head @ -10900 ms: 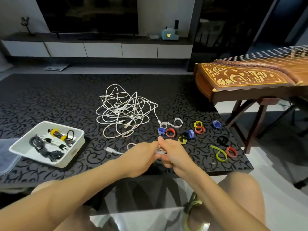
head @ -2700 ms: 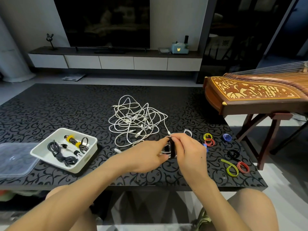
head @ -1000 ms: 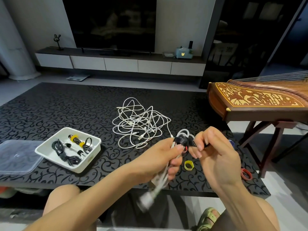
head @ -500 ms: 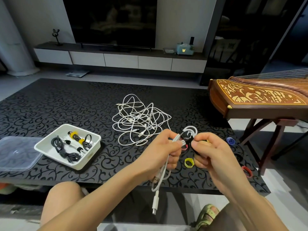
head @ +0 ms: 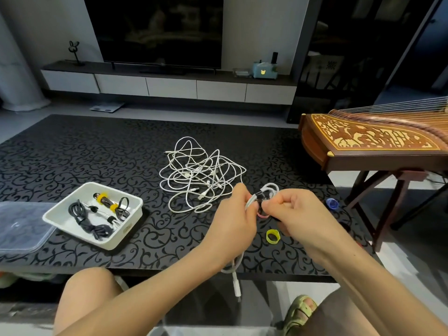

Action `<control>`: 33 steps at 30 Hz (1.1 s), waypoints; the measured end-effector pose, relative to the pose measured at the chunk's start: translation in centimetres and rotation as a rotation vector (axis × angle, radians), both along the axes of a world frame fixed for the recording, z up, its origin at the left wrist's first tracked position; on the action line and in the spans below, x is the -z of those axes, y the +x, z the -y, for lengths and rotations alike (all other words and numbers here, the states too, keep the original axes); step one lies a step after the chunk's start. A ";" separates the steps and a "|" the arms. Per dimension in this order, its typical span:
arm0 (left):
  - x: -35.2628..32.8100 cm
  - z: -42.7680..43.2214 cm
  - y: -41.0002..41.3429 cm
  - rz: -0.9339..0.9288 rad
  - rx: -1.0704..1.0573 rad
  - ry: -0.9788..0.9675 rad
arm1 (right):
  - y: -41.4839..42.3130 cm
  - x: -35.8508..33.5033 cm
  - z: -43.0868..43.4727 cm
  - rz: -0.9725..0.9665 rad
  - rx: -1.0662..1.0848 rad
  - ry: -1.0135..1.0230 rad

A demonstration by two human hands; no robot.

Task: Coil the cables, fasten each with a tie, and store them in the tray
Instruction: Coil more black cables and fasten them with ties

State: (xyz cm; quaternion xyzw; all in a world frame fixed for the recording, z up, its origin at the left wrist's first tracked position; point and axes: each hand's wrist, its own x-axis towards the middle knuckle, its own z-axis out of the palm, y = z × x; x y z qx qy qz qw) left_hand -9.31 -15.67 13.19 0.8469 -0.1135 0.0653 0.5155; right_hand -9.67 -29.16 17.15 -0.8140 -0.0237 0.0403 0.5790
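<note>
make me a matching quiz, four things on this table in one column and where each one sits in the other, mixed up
1 white tray
2 yellow tie
3 blue tie
4 loose white cables

a far right, nearest the wooden instrument
b far left, black cables inside
c middle of the table
d near the front edge

Pairs: 1-b, 2-d, 3-a, 4-c

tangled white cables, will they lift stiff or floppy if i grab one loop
Probably floppy: the tangled white cables lie in loose curving loops. Grabbing one loop likely drags others, since strands cross many times. They look thin, so probably light.
</note>
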 end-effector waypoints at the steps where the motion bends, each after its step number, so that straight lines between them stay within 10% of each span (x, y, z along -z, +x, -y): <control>1: 0.0 0.3 0.0 0.045 -0.005 0.044 | 0.2 -0.4 -0.3 -0.023 0.012 0.066; 11: 0.6 -1.1 0.2 0.105 0.143 0.098 | -0.9 3.2 -1.2 -0.038 0.095 0.418; 33: -0.8 -0.6 0.4 0.339 0.057 0.095 | -0.2 3.1 -0.8 0.151 0.069 0.308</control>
